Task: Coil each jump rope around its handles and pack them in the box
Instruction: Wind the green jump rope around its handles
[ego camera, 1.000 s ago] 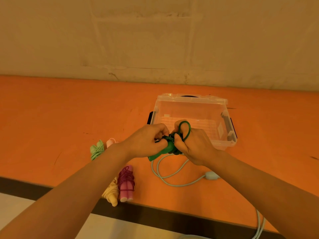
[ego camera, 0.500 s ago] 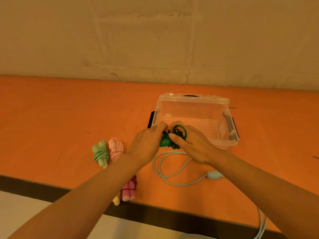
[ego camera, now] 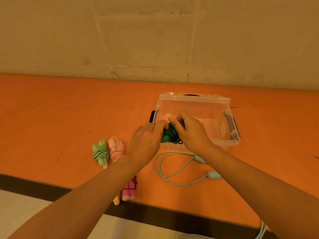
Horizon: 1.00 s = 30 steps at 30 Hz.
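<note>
The worktop [ego camera: 51,118] is orange with a dark front edge. The box [ego camera: 195,100] is clear with black latches. The ropes: one dark green [ego camera: 172,133], one light green [ego camera: 100,152], one pale pink [ego camera: 116,149], one deeper pink [ego camera: 129,188], one yellow [ego camera: 116,200], one pale blue [ego camera: 172,169].

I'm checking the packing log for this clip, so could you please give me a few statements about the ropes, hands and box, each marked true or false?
1. Both the left hand and the right hand grip the dark green rope bundle. True.
2. The clear box already holds several coiled ropes. False: no ropes can be seen lying in it.
3. The pale blue rope lies uncoiled on the orange table. True.
4. The light green bundle and the pink bundle lie right of the box. False: they lie on the table to its left.
</note>
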Available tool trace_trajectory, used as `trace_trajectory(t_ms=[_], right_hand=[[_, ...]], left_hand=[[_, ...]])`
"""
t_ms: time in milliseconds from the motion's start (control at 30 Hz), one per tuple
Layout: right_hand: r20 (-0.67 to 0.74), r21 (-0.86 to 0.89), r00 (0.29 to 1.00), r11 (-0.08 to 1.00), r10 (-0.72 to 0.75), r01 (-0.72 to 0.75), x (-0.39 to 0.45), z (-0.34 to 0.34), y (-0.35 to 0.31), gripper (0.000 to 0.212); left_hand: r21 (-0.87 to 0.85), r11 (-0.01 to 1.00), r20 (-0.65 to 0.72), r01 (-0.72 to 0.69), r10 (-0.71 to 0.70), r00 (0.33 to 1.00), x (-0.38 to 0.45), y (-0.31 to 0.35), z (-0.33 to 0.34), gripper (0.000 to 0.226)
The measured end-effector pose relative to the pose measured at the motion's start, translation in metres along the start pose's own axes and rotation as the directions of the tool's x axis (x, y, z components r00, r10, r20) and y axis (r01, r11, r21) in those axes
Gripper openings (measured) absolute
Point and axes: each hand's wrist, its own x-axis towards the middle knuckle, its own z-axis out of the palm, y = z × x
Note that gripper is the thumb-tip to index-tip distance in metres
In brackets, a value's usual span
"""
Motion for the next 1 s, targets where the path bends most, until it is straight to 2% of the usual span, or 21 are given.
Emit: trace_trajectory(t_ms=[200,400,533,767,1000], right_hand=[[0.064,0.238,0.997,0.971,-0.04,0.024,0.0,-0.007,-0.001,0.024],[0.2,0.314,0.971,0.947,-0.132,0.064,0.003,-0.015,0.0,0.021],[0.289,0.292,0.941,0.952,-0.173,0.085,0.009,-0.025,0.004,0.016],[0.345,0.205,0.911,0.965,-0.227,0.163,0.015,-0.037,0.004,0.012],[0.286,0.228,0.938,0.965,-0.196,0.132,0.013,-0.034,0.001,0.011]], left_hand=[[-0.019,0.995,-0.134,-0.096,0.093,0.987,0.01,-0.011,-0.007,0.011],[0.017,0.977,-0.146,-0.214,0.214,0.966,0.014,-0.016,-0.012,0.013],[0.022,0.965,-0.139,-0.262,0.263,0.955,0.016,-0.019,-0.016,0.013],[-0.036,0.957,-0.098,-0.288,0.284,0.954,0.015,-0.022,-0.015,0.02],[-0.005,0.949,-0.135,-0.316,0.313,0.94,0.015,-0.019,-0.017,0.023]])
